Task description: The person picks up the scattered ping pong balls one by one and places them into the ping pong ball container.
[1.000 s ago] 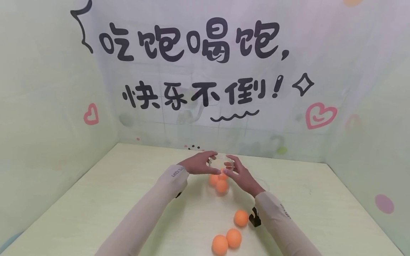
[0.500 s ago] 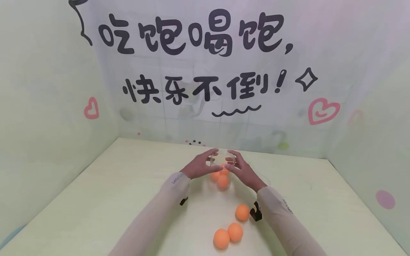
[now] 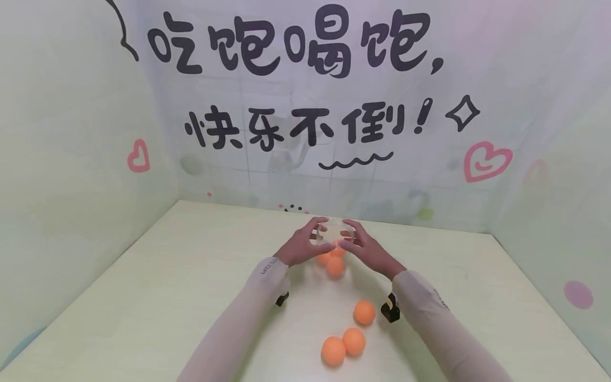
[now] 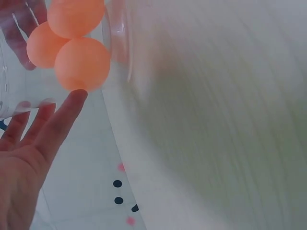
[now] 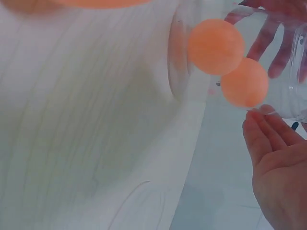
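Note:
A clear jar (image 3: 335, 232) stands upright on the table with orange ping-pong balls (image 3: 335, 267) inside. My left hand (image 3: 302, 245) curves round its left side near the rim, thumb toward me. From the opposite side, my right hand (image 3: 372, 252) holds the jar in the same way. Three balls (image 4: 82, 63) show through the wall in the left wrist view, and fingertips rest on the wall beside them. The right wrist view shows two balls (image 5: 216, 47) in the jar and the right fingers (image 5: 268, 129) against its wall.
Three loose orange balls lie nearer me on the pale table (image 3: 167, 297): one (image 3: 364, 313) alone, and two touching, left (image 3: 333, 351) and right (image 3: 354, 341). A thin clear curved edge (image 5: 125, 207) lies right of the jar. A printed backdrop (image 3: 267, 180) rises behind.
The head view has tilted down slightly, so the backdrop writing shifts up. Both hands stay round the jar, and the loose balls keep their arrangement.

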`<state>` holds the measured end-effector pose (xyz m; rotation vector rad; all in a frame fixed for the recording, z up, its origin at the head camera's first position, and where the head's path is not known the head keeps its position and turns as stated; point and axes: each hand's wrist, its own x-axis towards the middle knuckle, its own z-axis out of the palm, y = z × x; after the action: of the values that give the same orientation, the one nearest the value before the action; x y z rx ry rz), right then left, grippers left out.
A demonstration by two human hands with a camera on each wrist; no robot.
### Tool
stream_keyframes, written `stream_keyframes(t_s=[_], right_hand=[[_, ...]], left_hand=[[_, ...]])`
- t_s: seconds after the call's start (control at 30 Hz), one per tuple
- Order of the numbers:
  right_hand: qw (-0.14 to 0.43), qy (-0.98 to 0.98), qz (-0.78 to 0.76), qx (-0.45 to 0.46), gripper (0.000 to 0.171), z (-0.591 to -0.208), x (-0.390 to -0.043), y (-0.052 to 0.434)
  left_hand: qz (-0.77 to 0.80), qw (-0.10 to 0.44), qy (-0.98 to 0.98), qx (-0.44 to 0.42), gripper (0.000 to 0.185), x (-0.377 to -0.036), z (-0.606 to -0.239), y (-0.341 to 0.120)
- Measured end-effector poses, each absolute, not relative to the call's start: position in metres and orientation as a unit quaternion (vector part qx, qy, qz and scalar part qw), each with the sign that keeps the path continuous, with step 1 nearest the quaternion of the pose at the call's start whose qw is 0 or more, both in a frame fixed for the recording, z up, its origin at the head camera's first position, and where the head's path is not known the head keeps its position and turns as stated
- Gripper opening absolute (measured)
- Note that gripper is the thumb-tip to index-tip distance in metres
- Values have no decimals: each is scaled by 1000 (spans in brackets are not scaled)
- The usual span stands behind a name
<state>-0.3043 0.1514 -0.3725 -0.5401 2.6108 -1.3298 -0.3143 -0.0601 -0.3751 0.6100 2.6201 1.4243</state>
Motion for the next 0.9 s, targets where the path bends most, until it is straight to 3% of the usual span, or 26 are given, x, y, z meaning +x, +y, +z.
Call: stream_keyframes(t_s=[0.47,0.9], right_hand=[[38,903,-390,-176,72,-359,-288,152],[59,903,-364,-220,80,-361,-259,167]], left_hand=[[507,89,836,192,71,-317,-374,-61],[532,110,819,184,71,-321,-374,-62]])
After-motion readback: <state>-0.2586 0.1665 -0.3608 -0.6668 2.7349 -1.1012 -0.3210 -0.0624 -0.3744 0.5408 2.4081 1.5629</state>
